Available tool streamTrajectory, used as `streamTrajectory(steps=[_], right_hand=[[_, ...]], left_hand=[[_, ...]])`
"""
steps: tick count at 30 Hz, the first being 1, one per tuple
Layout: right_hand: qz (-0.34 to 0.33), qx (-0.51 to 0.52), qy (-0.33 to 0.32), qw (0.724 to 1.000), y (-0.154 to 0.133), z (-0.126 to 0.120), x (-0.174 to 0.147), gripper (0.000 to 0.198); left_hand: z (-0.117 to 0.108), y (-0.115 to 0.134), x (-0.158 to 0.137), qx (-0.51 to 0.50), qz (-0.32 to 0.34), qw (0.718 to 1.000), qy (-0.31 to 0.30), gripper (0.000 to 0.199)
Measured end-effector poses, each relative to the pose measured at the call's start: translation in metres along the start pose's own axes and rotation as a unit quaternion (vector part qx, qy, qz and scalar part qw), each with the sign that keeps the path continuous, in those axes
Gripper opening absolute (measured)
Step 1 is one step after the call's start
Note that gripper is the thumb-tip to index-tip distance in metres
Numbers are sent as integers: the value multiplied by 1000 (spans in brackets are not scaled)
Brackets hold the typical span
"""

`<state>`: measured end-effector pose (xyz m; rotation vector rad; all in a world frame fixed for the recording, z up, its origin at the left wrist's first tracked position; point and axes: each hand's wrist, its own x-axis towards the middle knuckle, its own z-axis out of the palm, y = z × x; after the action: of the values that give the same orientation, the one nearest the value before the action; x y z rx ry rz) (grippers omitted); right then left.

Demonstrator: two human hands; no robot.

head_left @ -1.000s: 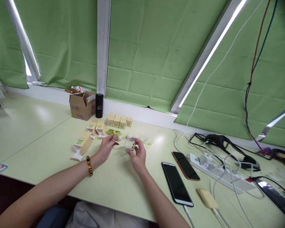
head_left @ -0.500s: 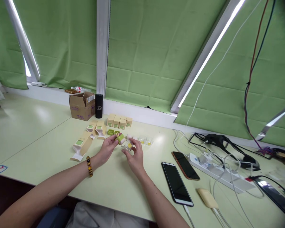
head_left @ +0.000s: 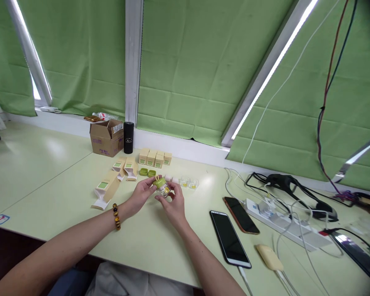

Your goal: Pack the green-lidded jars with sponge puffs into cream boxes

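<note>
My left hand (head_left: 144, 192) grips a small green cap with a loop (head_left: 159, 182) on top. My right hand (head_left: 174, 202) holds a clear cup with a yellow spot inside (head_left: 165, 190). The cap and cup now meet, though whether they are fastened I cannot tell. Behind the hands lie two green caps (head_left: 147, 172), small pale pieces partly hidden by my fingers, and two clear cups (head_left: 189, 183). Opened small cartons (head_left: 108, 186) lie left of my left hand.
Several closed small cartons (head_left: 154, 158) stand toward the wall, beside a black tumbler (head_left: 128, 137) and a cardboard box (head_left: 106, 139). At right are two phones (head_left: 230, 238), a cream case (head_left: 269, 257), a power strip (head_left: 280, 224) with tangled cables, and a black headset strap (head_left: 299, 193).
The green cap has tilted upright and come down onto the clear cup, which was apart from it before. My hands have drawn slightly closer together.
</note>
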<state>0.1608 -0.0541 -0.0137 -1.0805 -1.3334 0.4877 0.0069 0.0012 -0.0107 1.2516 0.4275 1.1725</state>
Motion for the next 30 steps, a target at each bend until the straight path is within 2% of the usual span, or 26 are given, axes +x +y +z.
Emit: streamTrajectory(steps=[13,18,25,30], right_hand=[[-13,-1,14,1000,-1,1,-2,49],[-15,-13,22,1000,-3,0,-2,47],[-24,-28,36,999,-5,-1,-1,48],[-56,-49,47,996,-6,-2,-3,45]], left_hand=[[4,6,-4,16,-17,1000,-16,50],[4,12,-6,-2,-19,999,-32,62],[3,15,-6,25,-20,999,-14,58],[10,11,-6,15,-11,998,-57,56]])
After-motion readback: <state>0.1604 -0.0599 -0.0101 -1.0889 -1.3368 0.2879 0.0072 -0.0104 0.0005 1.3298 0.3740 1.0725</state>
